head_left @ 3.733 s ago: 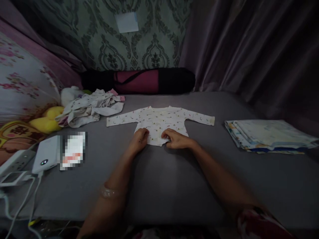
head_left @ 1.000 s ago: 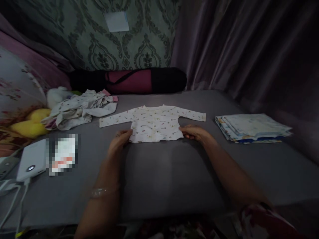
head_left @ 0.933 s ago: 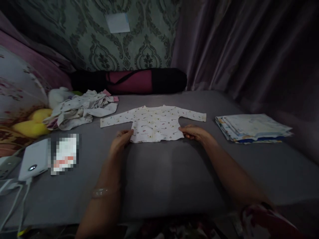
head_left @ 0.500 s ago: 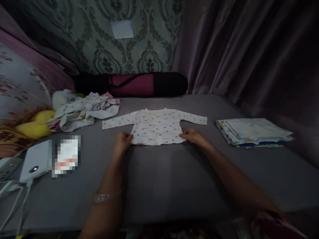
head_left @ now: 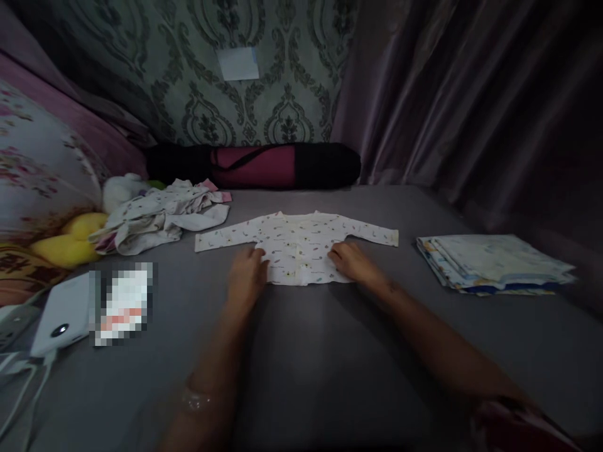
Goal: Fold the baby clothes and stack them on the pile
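Note:
A small white long-sleeved baby shirt (head_left: 296,242) with tiny coloured prints lies flat on the grey bed surface (head_left: 320,351), sleeves spread out to both sides. My left hand (head_left: 247,275) rests palm down on the shirt's lower left corner, fingers stretched flat. My right hand (head_left: 349,260) lies flat on the lower right part of the shirt, fingers extended toward its middle. Neither hand grips the fabric.
A heap of crumpled baby clothes (head_left: 162,212) lies at the left, beside a yellow soft toy (head_left: 70,242) and a floral pillow (head_left: 38,169). Folded cloths (head_left: 494,262) are stacked at the right. A white device (head_left: 59,314) with cables sits front left. A dark and pink roll bag (head_left: 254,166) lines the wall.
Both hands moved from pinching the hem's outer corners inward onto the shirt body and now lie flat on it. The shirt stays spread out.

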`<state>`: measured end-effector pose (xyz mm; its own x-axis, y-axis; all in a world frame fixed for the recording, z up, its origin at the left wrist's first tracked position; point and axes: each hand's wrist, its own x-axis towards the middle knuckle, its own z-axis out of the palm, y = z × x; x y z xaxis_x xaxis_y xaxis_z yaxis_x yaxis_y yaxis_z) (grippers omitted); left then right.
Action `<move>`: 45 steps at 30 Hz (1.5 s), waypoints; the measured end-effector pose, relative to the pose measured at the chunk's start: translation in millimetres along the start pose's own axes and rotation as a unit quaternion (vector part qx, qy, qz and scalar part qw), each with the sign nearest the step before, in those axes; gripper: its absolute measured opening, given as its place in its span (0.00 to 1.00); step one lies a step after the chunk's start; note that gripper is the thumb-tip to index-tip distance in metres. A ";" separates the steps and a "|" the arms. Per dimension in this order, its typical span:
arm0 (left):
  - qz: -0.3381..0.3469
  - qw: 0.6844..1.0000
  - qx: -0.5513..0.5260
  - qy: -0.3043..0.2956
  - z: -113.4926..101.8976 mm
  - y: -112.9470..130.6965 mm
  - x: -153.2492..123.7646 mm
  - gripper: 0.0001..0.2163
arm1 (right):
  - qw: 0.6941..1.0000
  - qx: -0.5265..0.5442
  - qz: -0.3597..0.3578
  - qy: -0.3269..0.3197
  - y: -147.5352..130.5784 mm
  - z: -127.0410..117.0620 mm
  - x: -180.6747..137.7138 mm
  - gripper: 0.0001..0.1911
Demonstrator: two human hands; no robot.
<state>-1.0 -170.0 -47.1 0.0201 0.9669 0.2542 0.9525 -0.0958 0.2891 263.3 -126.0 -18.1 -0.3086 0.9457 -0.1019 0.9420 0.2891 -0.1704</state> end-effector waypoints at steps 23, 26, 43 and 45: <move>0.016 0.993 0.022 -0.117 28.1 17.8 -1.7 0.24 | 0.996 0.034 -0.065 0.051 -55.0 57.2 18.8 0.37; 0.010 0.994 0.021 -0.109 30.0 17.2 -2.1 0.23 | 0.994 0.028 -0.075 0.074 -63.2 68.1 11.9 0.36; 0.121 0.977 -0.019 -0.173 33.4 39.5 -7.0 0.23 | 0.998 0.039 -0.022 0.037 -24.4 51.2 8.0 0.32; 0.124 0.978 -0.028 -0.168 33.9 37.8 -7.0 0.23 | 0.998 0.050 -0.031 0.020 -19.9 50.6 12.7 0.32</move>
<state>45.2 -172.4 -69.2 0.3553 0.9347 0.0084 0.8881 -0.3403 0.3091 234.0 -127.3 -65.6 -0.3585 0.9322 -0.0502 0.9030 0.3325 -0.2722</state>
